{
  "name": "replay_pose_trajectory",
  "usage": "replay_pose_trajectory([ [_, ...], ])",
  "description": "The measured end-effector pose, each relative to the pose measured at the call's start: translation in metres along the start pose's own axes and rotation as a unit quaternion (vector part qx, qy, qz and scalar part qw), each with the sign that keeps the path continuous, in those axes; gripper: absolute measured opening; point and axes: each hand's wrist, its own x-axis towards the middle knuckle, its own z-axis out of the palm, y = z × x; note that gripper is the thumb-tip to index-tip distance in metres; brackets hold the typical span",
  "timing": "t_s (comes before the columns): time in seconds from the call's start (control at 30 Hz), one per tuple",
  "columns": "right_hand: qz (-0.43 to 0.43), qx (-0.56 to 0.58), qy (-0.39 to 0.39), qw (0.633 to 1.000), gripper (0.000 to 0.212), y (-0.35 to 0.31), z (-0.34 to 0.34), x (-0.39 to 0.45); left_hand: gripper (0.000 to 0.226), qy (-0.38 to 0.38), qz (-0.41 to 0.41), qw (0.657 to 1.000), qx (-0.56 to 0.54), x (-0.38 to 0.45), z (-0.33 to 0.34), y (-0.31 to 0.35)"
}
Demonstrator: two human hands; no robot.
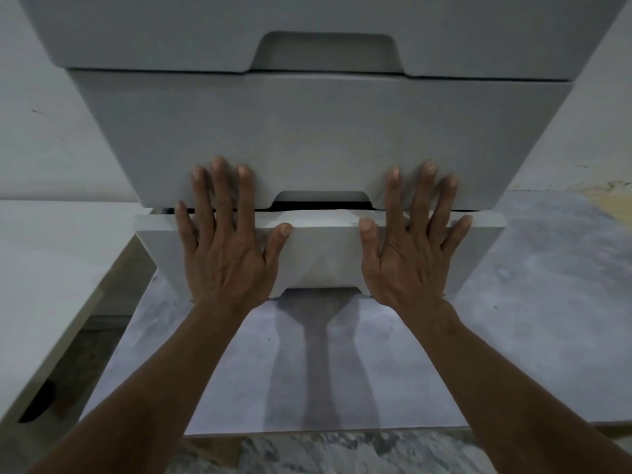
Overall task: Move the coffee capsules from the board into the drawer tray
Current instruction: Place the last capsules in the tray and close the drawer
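A white drawer unit fills the view. Its lowest drawer juts out slightly past the drawer above, with a dark gap between them. My left hand lies flat on the lowest drawer's front at the left, fingers straight and spread, fingertips reaching onto the drawer above. My right hand presses flat on the same front at the right, fingers spread likewise. No coffee capsules, board or tray interior are visible.
A top drawer with a cut-out handle sits above. The unit stands on a pale marbled board over a patterned floor. A white table edge lies at the left. White walls flank the unit.
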Motion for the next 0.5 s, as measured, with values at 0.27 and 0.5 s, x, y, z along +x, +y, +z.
replay_pose_trajectory([
  [0.27, 0.012, 0.047, 0.068, 0.996, 0.069, -0.004, 0.036, 0.011, 0.083, 0.058, 0.002, 0.998, 0.004, 0.011, 0.028, -0.001],
  [0.5, 0.003, 0.048, 0.072, 0.996, 0.073, -0.001, 0.044, 0.016, 0.085, 0.063, 0.010, 0.998, 0.002, 0.017, 0.037, -0.003],
])
